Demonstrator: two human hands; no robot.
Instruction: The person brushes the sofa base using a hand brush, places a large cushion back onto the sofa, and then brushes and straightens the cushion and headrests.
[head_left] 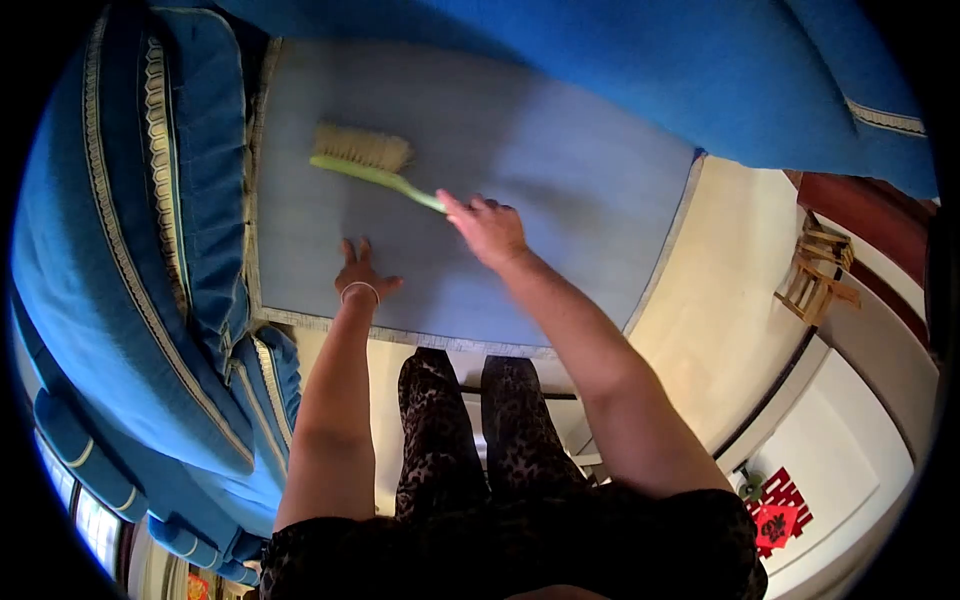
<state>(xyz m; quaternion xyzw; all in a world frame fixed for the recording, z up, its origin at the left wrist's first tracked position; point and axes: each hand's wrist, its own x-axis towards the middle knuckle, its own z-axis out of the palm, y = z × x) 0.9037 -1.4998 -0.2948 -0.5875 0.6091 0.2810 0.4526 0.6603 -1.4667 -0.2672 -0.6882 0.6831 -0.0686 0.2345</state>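
Note:
A long-handled brush with a green handle and pale bristles is in my right hand, whose fingers wrap around the handle's end. The brush is held over a flat blue-grey cloth surface with a light border, its bristles turned toward the far side and slightly blurred. I cannot tell whether the bristles touch the cloth. My left hand, with a light bracelet at the wrist, rests on the cloth near its front left corner, fingers spread and nothing in them.
Blue upholstered seating with patterned trim borders the left side, and more blue fabric runs along the far side. A small wooden chair stands at right on the pale floor. A white door is at lower right.

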